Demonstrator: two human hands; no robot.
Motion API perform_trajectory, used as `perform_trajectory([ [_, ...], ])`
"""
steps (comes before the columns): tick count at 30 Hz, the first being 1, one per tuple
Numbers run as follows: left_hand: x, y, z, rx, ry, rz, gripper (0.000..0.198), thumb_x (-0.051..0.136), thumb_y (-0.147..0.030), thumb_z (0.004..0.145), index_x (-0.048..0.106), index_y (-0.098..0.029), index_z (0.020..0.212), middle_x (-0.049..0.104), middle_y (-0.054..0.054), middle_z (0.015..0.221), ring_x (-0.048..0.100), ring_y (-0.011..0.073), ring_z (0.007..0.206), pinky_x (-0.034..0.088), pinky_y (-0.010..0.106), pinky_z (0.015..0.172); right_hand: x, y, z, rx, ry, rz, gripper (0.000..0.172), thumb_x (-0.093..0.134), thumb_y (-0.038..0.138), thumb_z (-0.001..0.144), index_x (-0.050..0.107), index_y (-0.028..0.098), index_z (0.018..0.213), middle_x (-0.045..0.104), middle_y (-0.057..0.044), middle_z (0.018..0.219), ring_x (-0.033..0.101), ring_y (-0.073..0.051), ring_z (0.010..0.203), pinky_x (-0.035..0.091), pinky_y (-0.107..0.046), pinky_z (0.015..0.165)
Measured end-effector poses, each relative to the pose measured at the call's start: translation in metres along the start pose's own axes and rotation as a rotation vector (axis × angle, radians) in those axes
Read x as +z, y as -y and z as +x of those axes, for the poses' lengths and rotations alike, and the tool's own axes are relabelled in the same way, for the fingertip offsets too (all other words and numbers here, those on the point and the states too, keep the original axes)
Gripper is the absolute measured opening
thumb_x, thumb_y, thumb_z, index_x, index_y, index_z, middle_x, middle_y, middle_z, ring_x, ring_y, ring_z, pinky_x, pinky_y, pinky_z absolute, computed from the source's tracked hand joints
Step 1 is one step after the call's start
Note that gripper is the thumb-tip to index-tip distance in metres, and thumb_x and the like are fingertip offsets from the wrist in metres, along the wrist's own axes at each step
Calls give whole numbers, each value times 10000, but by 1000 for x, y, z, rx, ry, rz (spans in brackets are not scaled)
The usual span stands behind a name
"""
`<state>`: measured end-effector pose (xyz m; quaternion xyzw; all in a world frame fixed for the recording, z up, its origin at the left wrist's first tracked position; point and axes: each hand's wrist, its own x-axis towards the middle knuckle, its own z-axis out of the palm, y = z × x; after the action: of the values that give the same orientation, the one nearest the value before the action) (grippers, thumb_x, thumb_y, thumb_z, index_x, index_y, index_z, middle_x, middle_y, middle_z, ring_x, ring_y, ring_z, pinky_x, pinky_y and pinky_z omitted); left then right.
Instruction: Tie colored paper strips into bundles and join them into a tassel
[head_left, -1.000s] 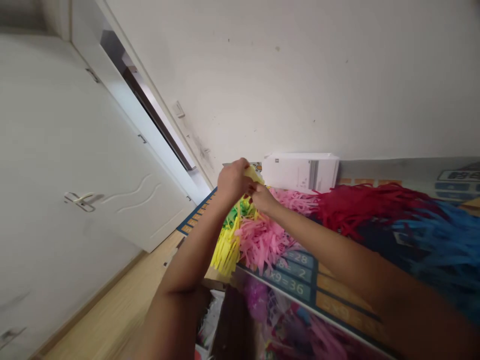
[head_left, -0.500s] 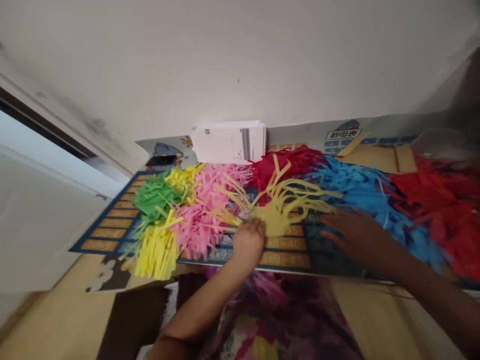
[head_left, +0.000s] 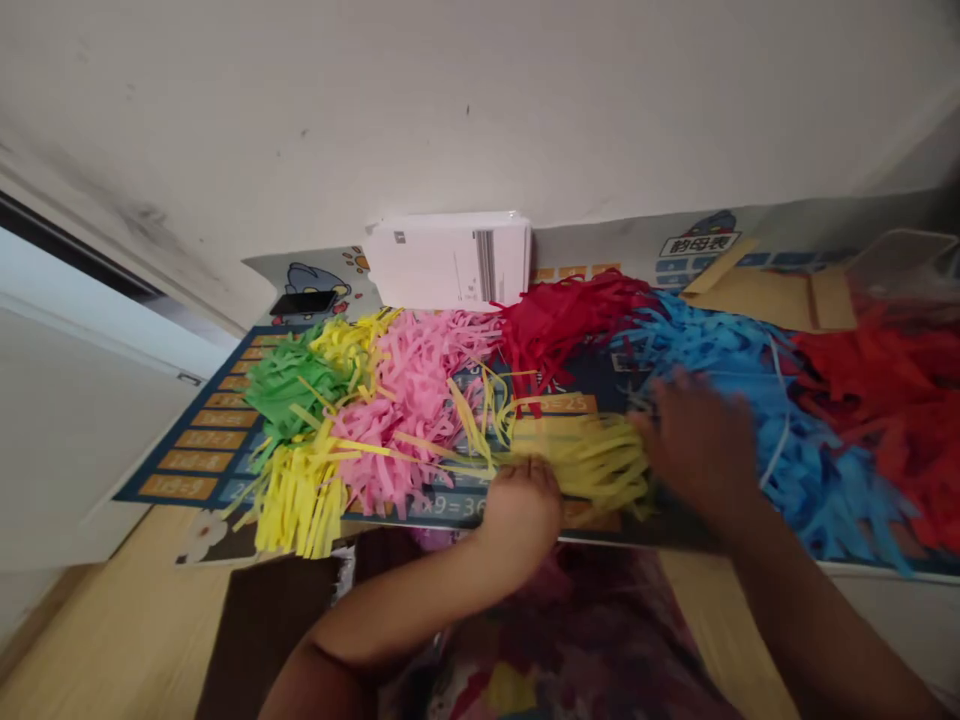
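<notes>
Pale yellow fringed paper (head_left: 592, 455) lies at the middle of the table, its strips spreading right. My left hand (head_left: 523, 505) rests on its near left edge, fingers curled down on the paper. Beside its right end is my right hand (head_left: 697, 440), smeared by motion, fingers apart, over the near edge of the blue paper strips (head_left: 720, 350). Left of my left hand lie pink strips (head_left: 412, 390). Beyond the yellow paper are dark red strips (head_left: 562, 320).
Green strips (head_left: 289, 385) and bright yellow strips (head_left: 300, 500) lie at the left, red strips (head_left: 892, 390) at the right. A white box (head_left: 450, 260) stands against the wall. Brown cardboard (head_left: 772, 300), a dark phone-like object (head_left: 304, 303) and a clear container (head_left: 900, 265) sit at the back.
The yellow fringe, raised and loosely spread before, now lies flatter toward the right. My left hand has shifted slightly right and nearer. My right hand's fingers now point up and away.
</notes>
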<state>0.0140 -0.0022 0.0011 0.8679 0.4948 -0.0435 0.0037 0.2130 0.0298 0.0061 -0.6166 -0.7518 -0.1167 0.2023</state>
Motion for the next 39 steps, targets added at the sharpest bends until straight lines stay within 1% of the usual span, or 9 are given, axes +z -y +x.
perform_trajectory([
  [2,-8,-3,-1,-25,72,-39,266,545,-92,890,697,-36,1101,735,206,1069,725,284,933,560,360,721,-11,-5,-10,-55,-59,46,505,480,386,963,520,91,1370,532,-278,1402,472,-433,1316,333,-676,1049],
  [6,-20,-3,0,11,160,-93,217,542,-69,872,720,-63,995,727,161,921,706,281,843,536,376,676,-20,-10,-29,-481,303,283,448,499,386,940,556,227,1354,695,-130,1228,613,-315,1181,374,-571,1072],
  [11,-21,7,8,5,134,-123,177,556,-75,859,715,-86,936,712,137,913,680,287,858,507,401,688,-27,-45,-28,148,-108,-46,442,446,423,975,605,144,1279,652,-224,1258,607,-396,1174,441,-583,968],
  [17,-19,23,11,90,27,-169,197,532,-198,919,693,-141,821,710,89,829,668,259,813,467,432,775,1,12,-37,-383,170,301,430,515,283,935,523,214,1360,684,-103,1269,594,-283,1221,283,-550,1135],
  [21,-18,36,7,89,33,-281,217,530,-253,949,701,-159,854,729,67,869,679,236,868,447,404,840,14,-26,-21,-75,147,247,316,449,266,923,628,233,1182,740,-85,1118,660,-283,1089,366,-590,1064],
  [25,-17,44,12,55,40,-386,199,544,-263,953,717,-182,901,749,56,886,687,221,881,431,377,856,-21,-46,-9,142,-107,75,384,457,275,888,605,172,1228,656,-167,1260,600,-337,1190,435,-561,1009],
  [30,-16,44,15,92,44,-343,194,570,-260,934,722,-182,844,754,61,842,693,226,842,414,381,854,-25,14,-9,-456,286,386,375,547,244,879,618,191,1243,670,-133,1252,588,-293,1213,428,-488,1033],
  [33,-12,52,11,50,17,-431,150,606,-263,926,729,-211,859,760,18,814,696,193,800,410,353,864,4,19,-2,-334,494,476,179,549,260,917,720,215,939,757,-64,901,694,-239,878,488,-400,823],
  [39,-6,67,12,-145,30,-506,191,584,-286,943,729,-218,839,758,0,778,703,188,788,412,335,839,28,2,17,-170,543,373,318,460,320,998,734,215,876,769,-49,918,698,-224,828,420,-362,769],
])
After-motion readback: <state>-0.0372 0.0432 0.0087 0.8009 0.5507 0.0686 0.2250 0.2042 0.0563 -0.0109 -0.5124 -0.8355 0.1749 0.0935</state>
